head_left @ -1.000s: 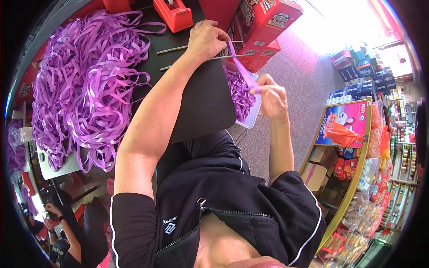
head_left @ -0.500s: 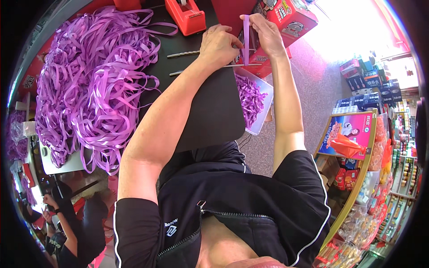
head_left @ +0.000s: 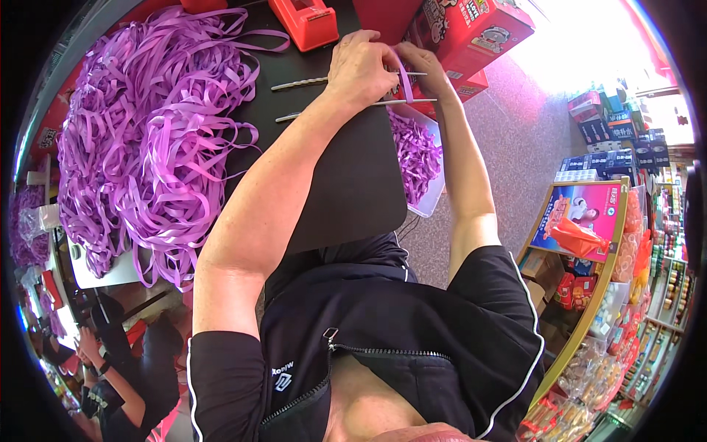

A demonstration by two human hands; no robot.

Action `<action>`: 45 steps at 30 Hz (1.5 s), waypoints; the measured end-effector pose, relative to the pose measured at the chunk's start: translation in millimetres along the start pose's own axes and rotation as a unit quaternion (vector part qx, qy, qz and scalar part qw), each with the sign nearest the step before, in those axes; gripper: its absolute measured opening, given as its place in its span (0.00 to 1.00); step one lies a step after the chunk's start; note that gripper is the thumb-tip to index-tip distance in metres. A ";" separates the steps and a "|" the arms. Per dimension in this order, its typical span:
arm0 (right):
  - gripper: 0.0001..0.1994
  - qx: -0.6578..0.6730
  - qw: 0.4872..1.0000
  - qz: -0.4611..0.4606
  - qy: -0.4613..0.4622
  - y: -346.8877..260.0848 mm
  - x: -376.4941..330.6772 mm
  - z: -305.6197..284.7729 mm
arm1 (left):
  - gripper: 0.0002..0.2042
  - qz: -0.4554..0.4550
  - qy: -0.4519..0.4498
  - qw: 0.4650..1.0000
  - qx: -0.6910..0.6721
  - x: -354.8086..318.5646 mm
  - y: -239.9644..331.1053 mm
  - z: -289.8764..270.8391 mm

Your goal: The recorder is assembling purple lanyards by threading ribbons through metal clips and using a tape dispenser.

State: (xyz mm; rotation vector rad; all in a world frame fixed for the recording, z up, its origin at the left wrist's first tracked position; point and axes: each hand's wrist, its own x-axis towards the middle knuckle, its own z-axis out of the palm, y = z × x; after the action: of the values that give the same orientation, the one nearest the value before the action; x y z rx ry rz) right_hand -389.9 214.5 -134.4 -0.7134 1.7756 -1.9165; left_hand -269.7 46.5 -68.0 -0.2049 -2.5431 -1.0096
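Observation:
Two thin metal rods, a far one (head_left: pixel 298 84) and a near one (head_left: pixel 294 116), jut past the right edge of the black table (head_left: pixel 346 184). A strip of purple ribbon (head_left: pixel 406 82) runs across their outer ends. My left hand (head_left: pixel 359 70) rests over the rods with its fingers curled at the ribbon. Close against it, my right hand (head_left: pixel 427 68) has bent fingers on the ribbon just beyond the far rod. The fingertips of both hands are partly hidden. A big tangled heap of purple ribbon (head_left: pixel 169 162) covers the table's left side.
A red tape dispenser (head_left: pixel 305 26) stands at the table's far edge. Below the rods, a white bin (head_left: pixel 434 188) holds short purple pieces. Red boxes (head_left: pixel 471 37) are stacked beyond my right hand. A display shelf (head_left: pixel 574 221) stands right; another person (head_left: pixel 110 376) works lower left.
My right hand has come down and in toward my left hand, bringing the ribbon from an upright stretch to a slanted one over the rods. My left hand stays nearly in place.

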 end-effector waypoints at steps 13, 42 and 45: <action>0.20 -0.072 0.993 0.082 0.055 -15.8 -129.1 57.8 | 0.12 0.020 -0.001 0.999 0.040 -3.0 -3.2 1.9; 0.24 0.100 0.962 0.247 0.051 -89.0 -119.5 67.1 | 0.37 -0.359 -0.055 0.720 -0.592 -42.7 84.7 -21.0; 0.22 0.121 0.956 0.258 0.062 -83.4 -122.3 60.9 | 0.29 -0.355 -0.034 0.712 -0.605 -40.9 87.4 -8.9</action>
State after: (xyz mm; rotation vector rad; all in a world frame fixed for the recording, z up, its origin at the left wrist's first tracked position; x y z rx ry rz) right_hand -254.0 251.3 -58.3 -0.0302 1.5569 -1.7880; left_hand -205.6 104.5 -24.2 0.4523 -1.5111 -2.8609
